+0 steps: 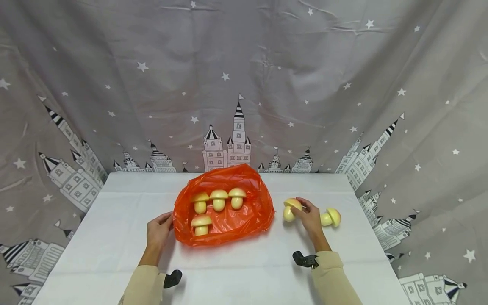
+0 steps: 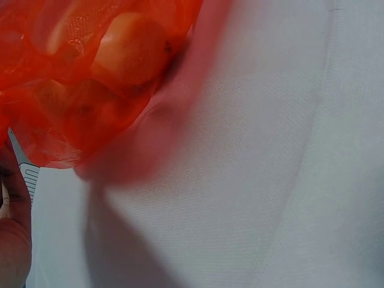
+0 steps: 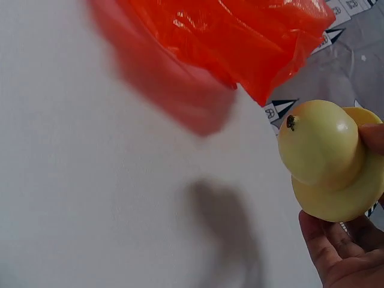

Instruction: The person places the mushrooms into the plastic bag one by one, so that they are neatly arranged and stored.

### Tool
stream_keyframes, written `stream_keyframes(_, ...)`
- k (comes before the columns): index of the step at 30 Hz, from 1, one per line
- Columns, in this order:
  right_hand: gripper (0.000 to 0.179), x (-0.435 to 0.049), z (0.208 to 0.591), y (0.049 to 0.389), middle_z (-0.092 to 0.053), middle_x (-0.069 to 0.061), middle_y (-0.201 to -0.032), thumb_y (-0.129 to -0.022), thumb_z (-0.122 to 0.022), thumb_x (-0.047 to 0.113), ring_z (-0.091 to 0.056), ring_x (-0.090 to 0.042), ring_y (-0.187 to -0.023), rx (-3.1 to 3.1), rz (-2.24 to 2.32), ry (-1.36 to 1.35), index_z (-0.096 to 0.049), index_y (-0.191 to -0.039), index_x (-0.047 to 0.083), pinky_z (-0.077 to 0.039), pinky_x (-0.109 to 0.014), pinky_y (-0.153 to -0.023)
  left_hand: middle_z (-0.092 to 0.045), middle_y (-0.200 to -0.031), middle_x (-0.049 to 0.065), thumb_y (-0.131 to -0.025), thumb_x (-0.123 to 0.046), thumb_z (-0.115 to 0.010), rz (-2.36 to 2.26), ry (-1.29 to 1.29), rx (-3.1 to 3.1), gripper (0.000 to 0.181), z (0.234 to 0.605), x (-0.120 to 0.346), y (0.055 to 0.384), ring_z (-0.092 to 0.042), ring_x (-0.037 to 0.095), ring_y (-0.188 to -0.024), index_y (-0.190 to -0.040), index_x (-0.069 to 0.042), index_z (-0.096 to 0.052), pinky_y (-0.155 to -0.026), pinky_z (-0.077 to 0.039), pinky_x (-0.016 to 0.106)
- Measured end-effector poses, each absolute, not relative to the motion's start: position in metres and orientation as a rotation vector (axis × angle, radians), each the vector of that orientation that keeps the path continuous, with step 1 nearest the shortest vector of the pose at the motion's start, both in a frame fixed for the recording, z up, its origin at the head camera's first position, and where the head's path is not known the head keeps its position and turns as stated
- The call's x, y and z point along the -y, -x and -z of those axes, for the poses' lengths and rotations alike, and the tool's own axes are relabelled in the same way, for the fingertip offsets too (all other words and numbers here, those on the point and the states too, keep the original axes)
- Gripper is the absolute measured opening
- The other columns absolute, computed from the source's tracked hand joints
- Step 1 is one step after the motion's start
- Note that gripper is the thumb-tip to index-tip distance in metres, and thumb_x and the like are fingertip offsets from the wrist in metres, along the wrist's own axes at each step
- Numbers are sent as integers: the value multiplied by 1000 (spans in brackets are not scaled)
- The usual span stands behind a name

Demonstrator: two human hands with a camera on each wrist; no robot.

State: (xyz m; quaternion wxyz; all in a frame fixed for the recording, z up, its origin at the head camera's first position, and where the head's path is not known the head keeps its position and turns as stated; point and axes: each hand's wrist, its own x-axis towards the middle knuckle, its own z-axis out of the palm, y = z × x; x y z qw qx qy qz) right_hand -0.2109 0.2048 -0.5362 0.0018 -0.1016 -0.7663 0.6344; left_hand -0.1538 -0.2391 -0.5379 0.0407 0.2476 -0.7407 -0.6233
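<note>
An orange-red plastic bag [image 1: 238, 222] stands spread on the table, its mouth facing up. Several yellow toy mushrooms [image 1: 218, 200] lie inside. At the bag's left rim is my left hand [image 1: 158, 232], its thumb and fingers holding the edge; in the left wrist view only part of that left hand [image 2: 13, 234] shows, beside the bag [image 2: 78, 114]. To the right of the bag, my right hand [image 1: 310, 218] pinches a mushroom [image 1: 288, 214] by its cap. The right wrist view shows this mushroom [image 3: 318, 144] raised off the table, stem toward the camera.
Another toy mushroom [image 1: 334, 217] lies on its side just right of my right hand. A white cloth covers the table [image 1: 228, 284]. Behind and along the sides hangs a grey curtain [image 1: 274, 106] printed with stars and castles.
</note>
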Motion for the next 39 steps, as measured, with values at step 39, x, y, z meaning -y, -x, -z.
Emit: stream_keyframes(39,48,-168,491,195,-57,-17,-130,-83,-72,3,-54,-28,-111,2475,-2077,91,-57,-129,-1,-49,-22,-82,-55,-126,28,-100,-12,-52,1891,-743,2264,34,536,236,155,-56,-9,-73,-127,9,-56,-69,-49,7)
